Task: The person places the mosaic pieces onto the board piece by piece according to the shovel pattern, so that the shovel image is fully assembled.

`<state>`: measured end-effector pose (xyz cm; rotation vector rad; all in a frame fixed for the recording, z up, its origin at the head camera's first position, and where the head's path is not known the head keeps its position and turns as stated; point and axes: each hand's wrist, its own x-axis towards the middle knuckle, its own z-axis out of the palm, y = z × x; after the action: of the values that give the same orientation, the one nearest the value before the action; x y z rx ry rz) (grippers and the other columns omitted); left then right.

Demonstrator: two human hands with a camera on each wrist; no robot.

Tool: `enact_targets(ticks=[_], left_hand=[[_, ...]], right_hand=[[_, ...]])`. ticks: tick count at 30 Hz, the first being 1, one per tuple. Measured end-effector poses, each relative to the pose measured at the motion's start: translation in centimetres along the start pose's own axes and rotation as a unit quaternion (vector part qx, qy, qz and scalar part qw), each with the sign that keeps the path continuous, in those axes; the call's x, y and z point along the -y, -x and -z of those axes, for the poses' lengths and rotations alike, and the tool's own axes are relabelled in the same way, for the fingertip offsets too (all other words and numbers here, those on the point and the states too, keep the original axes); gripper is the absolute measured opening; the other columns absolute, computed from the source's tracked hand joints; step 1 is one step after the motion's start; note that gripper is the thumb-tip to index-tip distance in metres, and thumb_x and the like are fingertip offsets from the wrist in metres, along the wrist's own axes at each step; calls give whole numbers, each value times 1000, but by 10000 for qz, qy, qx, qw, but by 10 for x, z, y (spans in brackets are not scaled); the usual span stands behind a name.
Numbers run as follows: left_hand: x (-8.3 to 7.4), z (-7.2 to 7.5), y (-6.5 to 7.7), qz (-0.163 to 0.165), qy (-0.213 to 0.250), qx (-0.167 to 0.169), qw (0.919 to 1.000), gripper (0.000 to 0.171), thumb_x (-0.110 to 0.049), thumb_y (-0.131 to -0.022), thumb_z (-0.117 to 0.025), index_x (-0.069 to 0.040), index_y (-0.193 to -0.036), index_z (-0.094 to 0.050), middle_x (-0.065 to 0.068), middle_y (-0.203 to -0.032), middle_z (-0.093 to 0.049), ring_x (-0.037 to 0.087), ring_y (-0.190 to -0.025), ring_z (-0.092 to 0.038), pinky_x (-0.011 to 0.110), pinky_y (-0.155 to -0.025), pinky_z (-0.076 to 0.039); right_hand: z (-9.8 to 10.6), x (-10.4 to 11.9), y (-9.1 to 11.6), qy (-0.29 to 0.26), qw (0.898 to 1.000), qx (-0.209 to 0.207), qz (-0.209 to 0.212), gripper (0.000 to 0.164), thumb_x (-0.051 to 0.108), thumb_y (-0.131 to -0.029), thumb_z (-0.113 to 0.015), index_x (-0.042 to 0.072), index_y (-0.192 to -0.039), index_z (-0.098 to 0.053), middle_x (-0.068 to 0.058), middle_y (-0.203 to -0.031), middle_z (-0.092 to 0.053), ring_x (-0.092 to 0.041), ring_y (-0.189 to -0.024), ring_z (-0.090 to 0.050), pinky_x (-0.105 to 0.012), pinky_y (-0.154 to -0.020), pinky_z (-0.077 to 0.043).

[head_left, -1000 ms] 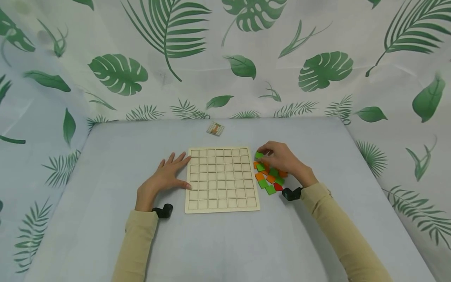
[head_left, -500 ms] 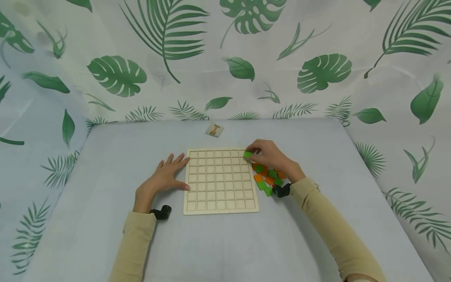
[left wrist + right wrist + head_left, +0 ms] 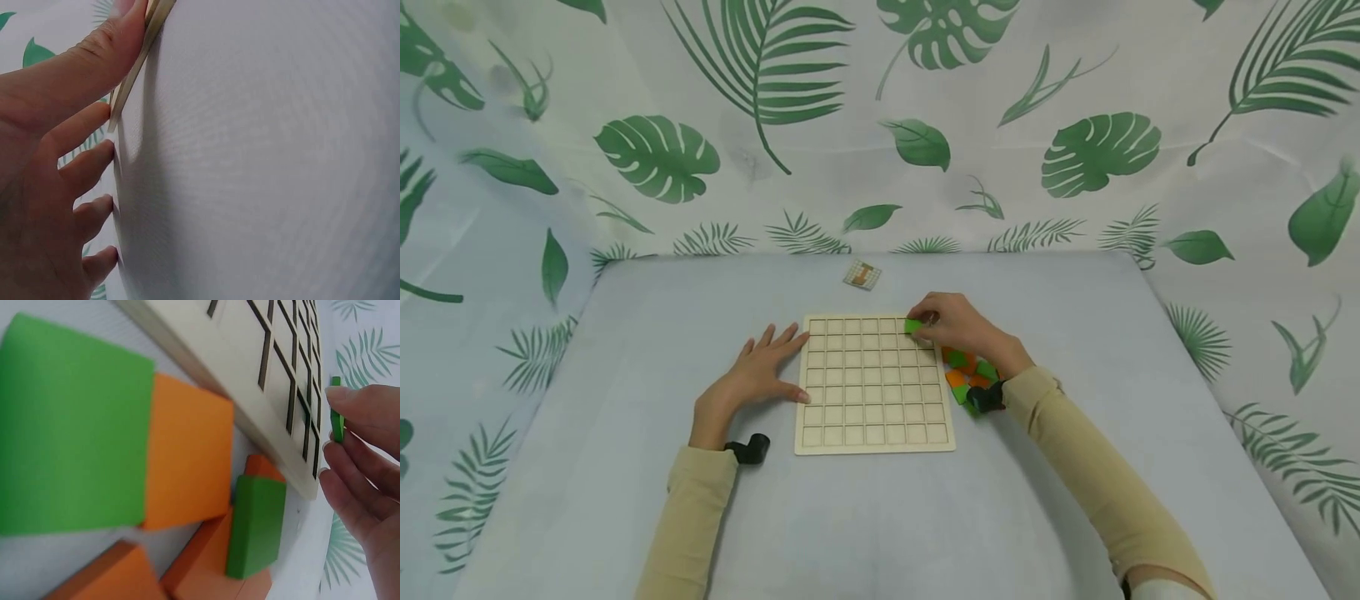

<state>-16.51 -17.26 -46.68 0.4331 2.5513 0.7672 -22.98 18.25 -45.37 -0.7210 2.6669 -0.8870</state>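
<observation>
A square wooden grid board (image 3: 875, 390) lies on the table, its visible cells bare. My left hand (image 3: 752, 375) rests at the board's left edge, fingers spread, with the thumb and a finger touching the rim. Over the board's far right corner my right hand (image 3: 958, 323) pinches a green square tile (image 3: 913, 326) between thumb and fingers. In the right wrist view that green tile (image 3: 337, 409) is held on edge, just above the grid. Beside the board's right edge lies a pile of green and orange tiles (image 3: 958, 379), partly hidden by the right wrist.
A small patterned card (image 3: 862, 274) with an orange figure on a grid lies beyond the board's far edge. The table (image 3: 865, 525) has a pale cloth, and a leaf-print curtain (image 3: 820, 183) stands behind it and along both sides.
My right hand has carried the green tile leftward from the pile to above the board's far right corner. The left hand has stayed at the board's left edge.
</observation>
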Motion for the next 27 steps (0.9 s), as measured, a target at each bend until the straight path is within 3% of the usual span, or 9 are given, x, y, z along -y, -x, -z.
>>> enact_targets(ticks=[6, 11, 27], left_hand=[[2, -2, -1, 3, -26, -39, 10000, 108, -37, -79, -88, -12, -164, -28, 16, -172, -13, 45, -159, 3, 66, -126, 4], [1, -2, -1, 18, -22, -68, 10000, 108, -37, -78, -89, -11, -164, -28, 16, -172, -14, 45, -159, 2, 66, -126, 3], [-1, -1, 0, 76, 16, -74, 9999, 107, -36, -78, -89, -13, -164, -29, 14, -172, -14, 43, -159, 3, 64, -126, 4]], right_hand=[[-3, 4, -11, 167, 9998, 45, -90, 31, 11, -93, -76, -2, -121, -74, -14, -111, -71, -28, -102, -67, -42, -90, -58], [-4, 6, -18, 239, 9996, 101, 133, 30, 12, -93, -76, -2, -120, -74, -15, -108, -71, -28, -99, -67, -42, -87, -58], [-14, 17, -32, 97, 9990, 321, 287, 27, 12, -93, -77, -1, -117, -75, -15, -108, -70, -28, -99, -67, -41, -87, -58]])
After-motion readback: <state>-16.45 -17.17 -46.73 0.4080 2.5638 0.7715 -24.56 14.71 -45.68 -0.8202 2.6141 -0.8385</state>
